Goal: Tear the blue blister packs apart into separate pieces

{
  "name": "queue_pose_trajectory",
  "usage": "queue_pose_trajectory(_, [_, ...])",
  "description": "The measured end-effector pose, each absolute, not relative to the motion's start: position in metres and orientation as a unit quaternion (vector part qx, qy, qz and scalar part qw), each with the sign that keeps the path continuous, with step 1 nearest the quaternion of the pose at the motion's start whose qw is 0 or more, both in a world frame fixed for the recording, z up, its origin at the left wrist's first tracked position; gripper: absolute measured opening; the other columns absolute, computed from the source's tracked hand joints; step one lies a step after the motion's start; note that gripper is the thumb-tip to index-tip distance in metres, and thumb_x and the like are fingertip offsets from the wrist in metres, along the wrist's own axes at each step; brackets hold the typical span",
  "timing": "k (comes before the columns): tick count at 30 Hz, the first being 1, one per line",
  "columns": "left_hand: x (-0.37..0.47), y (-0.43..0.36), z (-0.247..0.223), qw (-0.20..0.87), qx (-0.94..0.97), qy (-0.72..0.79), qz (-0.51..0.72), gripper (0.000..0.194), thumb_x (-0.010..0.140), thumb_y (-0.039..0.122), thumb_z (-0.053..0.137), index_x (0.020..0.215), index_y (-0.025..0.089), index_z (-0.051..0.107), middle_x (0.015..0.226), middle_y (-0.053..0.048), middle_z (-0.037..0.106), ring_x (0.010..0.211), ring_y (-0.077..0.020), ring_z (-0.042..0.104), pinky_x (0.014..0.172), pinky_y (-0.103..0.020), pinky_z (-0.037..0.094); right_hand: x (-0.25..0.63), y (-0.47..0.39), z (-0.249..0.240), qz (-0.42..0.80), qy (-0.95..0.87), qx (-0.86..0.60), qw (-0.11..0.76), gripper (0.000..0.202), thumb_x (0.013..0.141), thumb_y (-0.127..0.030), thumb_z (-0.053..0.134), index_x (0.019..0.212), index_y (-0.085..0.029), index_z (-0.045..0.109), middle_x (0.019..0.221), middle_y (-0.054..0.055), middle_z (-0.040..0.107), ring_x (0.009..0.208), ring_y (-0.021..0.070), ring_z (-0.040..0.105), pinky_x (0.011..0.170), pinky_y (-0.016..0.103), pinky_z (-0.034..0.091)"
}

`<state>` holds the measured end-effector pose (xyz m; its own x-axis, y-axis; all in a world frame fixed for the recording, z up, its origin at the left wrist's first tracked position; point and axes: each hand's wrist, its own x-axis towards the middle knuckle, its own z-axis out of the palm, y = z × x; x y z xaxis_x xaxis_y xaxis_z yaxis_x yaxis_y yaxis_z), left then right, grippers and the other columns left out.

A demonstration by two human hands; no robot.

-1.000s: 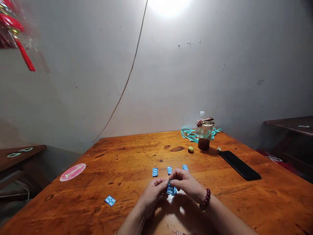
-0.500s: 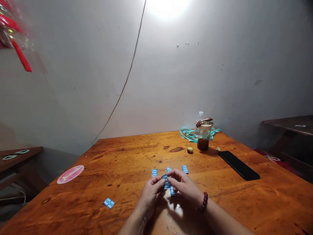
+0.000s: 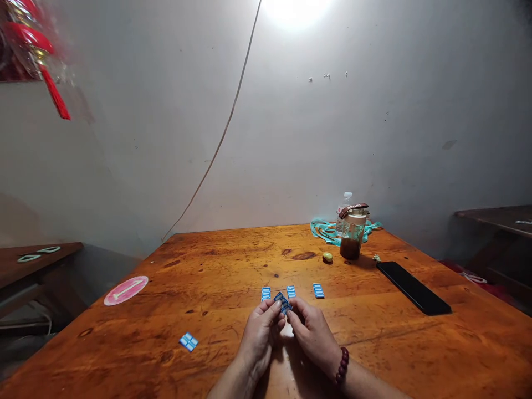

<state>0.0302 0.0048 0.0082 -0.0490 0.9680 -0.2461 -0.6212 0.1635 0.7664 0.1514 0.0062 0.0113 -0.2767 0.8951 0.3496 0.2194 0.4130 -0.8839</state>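
Note:
Pinched between thumb and fingers of my left hand (image 3: 260, 331) is a small blue-and-white card (image 3: 283, 302), possibly more than one layer thick. My right hand (image 3: 315, 335), with a dark red bead bracelet (image 3: 342, 366) at its wrist, grips the right edge of that card with closed fingers. Just beyond the hands lie similar cards in a loose row: one on the left (image 3: 266, 293), one in the middle (image 3: 291, 291) and one on the right (image 3: 318, 291). Another blue-and-white card (image 3: 188, 342) rests apart, to the left of my left forearm.
A wooden table (image 3: 224, 266) bears a pink round sign (image 3: 126, 291) at left and a black phone (image 3: 413, 288) at right. Farther back stand a bottle of dark drink (image 3: 351, 244) and a clear plastic bottle (image 3: 343, 213), by a turquoise strap (image 3: 324, 231) and a small yellowish object (image 3: 327, 257).
The held card has turned to a slant, and my right fingers have come down to its lower right edge. A second card under my right hand no longer shows. The view has shifted slightly left.

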Motion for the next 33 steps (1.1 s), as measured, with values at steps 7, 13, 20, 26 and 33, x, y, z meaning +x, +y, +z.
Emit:
queue_pose_trajectory(7, [0.032, 0.003, 0.007, 0.659, 0.215, 0.390, 0.606, 0.012, 0.064, 0.012, 0.066, 0.071, 0.012, 0.056, 0.060, 0.000, 0.059, 0.050, -0.0044, 0.055, 0.049, -0.013, 0.047, 0.155, 0.007, 0.011, 0.329, -0.730, -0.446, 0.401, 0.030, 0.083, -0.036, 0.035, 0.085, -0.018, 0.059, 0.072, 0.004, 0.061, 0.065, 0.0143, 0.053, 0.060, 0.022, 0.036])
queue_pose_trajectory(13, [0.034, 0.004, 0.005, 0.656, 0.210, 0.399, 0.605, 0.016, 0.062, 0.013, 0.068, 0.072, 0.012, 0.056, 0.061, 0.000, 0.059, 0.050, -0.0045, 0.054, 0.050, -0.013, 0.046, 0.156, 0.009, 0.007, 0.319, -0.735, -0.459, 0.385, 0.030, 0.083, -0.034, 0.034, 0.081, -0.018, 0.059, 0.070, 0.004, 0.060, 0.064, 0.0136, 0.052, 0.059, 0.021, 0.035])
queue_pose_trajectory(20, [0.031, 0.007, 0.005, 0.590, 0.333, 0.455, 0.578, 0.021, 0.058, 0.027, 0.070, 0.065, 0.014, 0.055, 0.049, 0.006, 0.050, 0.039, -0.0033, 0.042, 0.039, -0.014, 0.032, 0.158, 0.014, 0.004, 0.337, -0.738, -0.455, 0.368, 0.030, 0.082, -0.033, 0.035, 0.068, -0.016, 0.056, 0.062, 0.001, 0.057, 0.058, 0.0116, 0.049, 0.054, 0.020, 0.034])
queue_pose_trajectory(26, [0.029, 0.002, 0.012, 0.489, 0.486, 0.494, 0.530, 0.025, 0.061, 0.036, 0.065, 0.058, 0.014, 0.056, 0.047, 0.005, 0.047, 0.041, -0.0061, 0.039, 0.041, -0.017, 0.029, 0.172, 0.026, 0.016, 0.342, -0.721, -0.425, 0.427, 0.021, 0.073, -0.029, 0.051, 0.089, -0.017, 0.055, 0.076, 0.001, 0.056, 0.059, 0.0099, 0.046, 0.053, 0.020, 0.037])
queue_pose_trajectory(33, [0.034, -0.002, 0.011, 0.445, 0.563, 0.490, 0.496, 0.022, 0.065, 0.034, 0.061, 0.057, 0.013, 0.058, 0.051, 0.002, 0.052, 0.049, -0.0089, 0.044, 0.048, -0.018, 0.033, 0.179, 0.025, 0.031, 0.408, -0.738, -0.381, 0.381, 0.011, 0.070, -0.020, 0.050, 0.067, -0.014, 0.059, 0.062, -0.002, 0.054, 0.058, 0.0092, 0.046, 0.052, 0.018, 0.036])
